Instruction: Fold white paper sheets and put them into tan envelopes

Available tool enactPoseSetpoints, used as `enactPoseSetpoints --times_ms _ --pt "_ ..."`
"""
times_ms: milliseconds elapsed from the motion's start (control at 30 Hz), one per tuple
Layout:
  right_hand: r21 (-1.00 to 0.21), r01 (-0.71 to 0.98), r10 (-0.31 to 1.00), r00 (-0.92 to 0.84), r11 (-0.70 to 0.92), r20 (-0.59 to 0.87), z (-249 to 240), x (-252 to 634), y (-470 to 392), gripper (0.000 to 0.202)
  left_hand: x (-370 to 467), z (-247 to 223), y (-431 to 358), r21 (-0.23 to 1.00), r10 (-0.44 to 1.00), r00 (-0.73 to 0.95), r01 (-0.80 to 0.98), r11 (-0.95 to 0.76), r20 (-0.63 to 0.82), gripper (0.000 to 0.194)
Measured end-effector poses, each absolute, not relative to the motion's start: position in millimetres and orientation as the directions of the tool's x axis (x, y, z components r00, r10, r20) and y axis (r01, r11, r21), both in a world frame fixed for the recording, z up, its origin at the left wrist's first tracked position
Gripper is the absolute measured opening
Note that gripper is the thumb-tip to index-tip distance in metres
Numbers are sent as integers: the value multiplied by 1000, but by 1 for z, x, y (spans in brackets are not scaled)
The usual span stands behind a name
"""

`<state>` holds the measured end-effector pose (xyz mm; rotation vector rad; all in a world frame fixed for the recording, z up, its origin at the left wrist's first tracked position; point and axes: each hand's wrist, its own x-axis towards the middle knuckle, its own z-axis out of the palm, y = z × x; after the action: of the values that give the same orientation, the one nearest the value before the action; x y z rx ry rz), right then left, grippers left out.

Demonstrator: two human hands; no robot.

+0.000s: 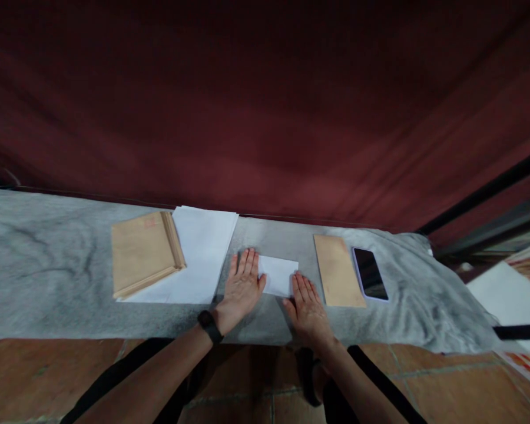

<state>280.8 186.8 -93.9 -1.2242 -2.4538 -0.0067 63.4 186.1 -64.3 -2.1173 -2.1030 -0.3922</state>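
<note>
A small folded sheet of white paper lies flat on the grey cloth, between my two hands. My left hand rests over its left end, palm down with the fingers stretched out. At the right end, my right hand lies flat with its fingertips on the paper's corner. Both hands are open and grip nothing; they cover the paper's two ends. To the right of my right hand is a single brown envelope. Left of my left hand is a stack of white paper sheets.
A thick stack of brown envelopes sits partly on the white sheets. A phone lies beside the single envelope. Grey cloth covers the narrow bench, against a dark red fabric wall. Dark bars stand at the right.
</note>
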Motion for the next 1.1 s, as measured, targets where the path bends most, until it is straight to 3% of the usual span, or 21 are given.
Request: enactPoseSetpoints --times_ms 200,433,867,967,1100 --pt "-133 773 762 -554 621 337 -88 280 187 60 89 -58 190 151 911 364 907 -394 194 52" --pt "-100 747 725 -590 657 357 -94 280 174 59 99 -69 205 188 914 377 897 -400 147 49" --pt "-184 743 753 -571 643 327 -88 275 144 63 111 -75 213 167 929 312 923 -346 197 50" --pt "-250 725 762 -571 642 305 -80 283 154 52 111 -72 212 171 929 317 921 -349 190 49" --pt "-473 662 810 -523 581 264 -72 295 176 44 108 -67 207 161 915 351 909 -384 198 49"
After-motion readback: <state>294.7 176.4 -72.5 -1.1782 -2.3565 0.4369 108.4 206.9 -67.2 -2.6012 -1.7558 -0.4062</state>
